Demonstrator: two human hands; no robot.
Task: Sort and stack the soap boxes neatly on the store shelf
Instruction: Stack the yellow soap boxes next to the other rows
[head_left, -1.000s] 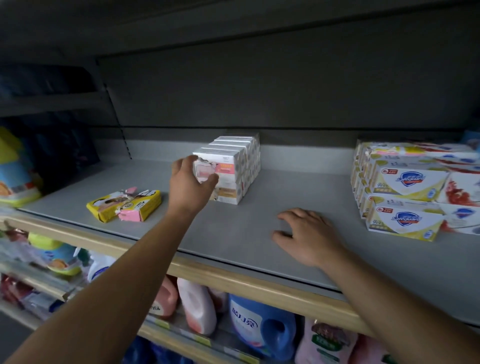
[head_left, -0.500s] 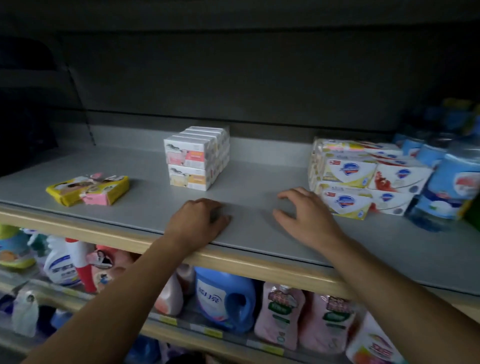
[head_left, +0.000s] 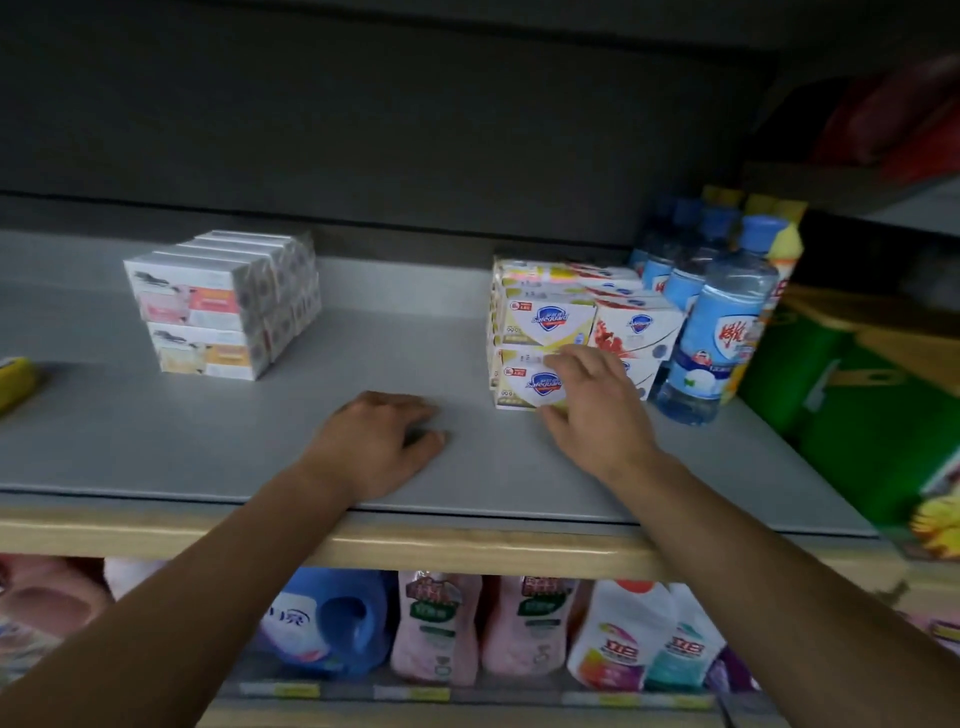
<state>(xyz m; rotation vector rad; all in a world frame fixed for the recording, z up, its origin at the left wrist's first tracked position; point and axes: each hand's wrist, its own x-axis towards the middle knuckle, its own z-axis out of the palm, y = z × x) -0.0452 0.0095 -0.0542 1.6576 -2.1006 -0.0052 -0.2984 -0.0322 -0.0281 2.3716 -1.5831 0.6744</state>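
Note:
A neat two-layer block of white soap boxes (head_left: 223, 306) with pink and orange labels stands at the back left of the grey shelf (head_left: 260, 447). A stack of white-and-yellow Safeguard soap boxes (head_left: 543, 322) sits at the right. My right hand (head_left: 592, 410) reaches the front lower box of that stack, its spread fingers touching the box face. Near the shelf's front edge, my left hand (head_left: 376, 441) rests palm down on the shelf, holding nothing. A yellow soap pack (head_left: 15, 382) peeks in at the far left edge.
Blue-capped bottles (head_left: 722, 322) stand just right of the Safeguard stack. A green carton (head_left: 857, 405) fills the far right. Detergent jugs and pink refill pouches (head_left: 436, 629) line the shelf below. An upper shelf hangs dark overhead.
My view has swung right. My left hand left the white box block and came down flat on the shelf. My right hand slid right from the bare shelf to the Safeguard stack.

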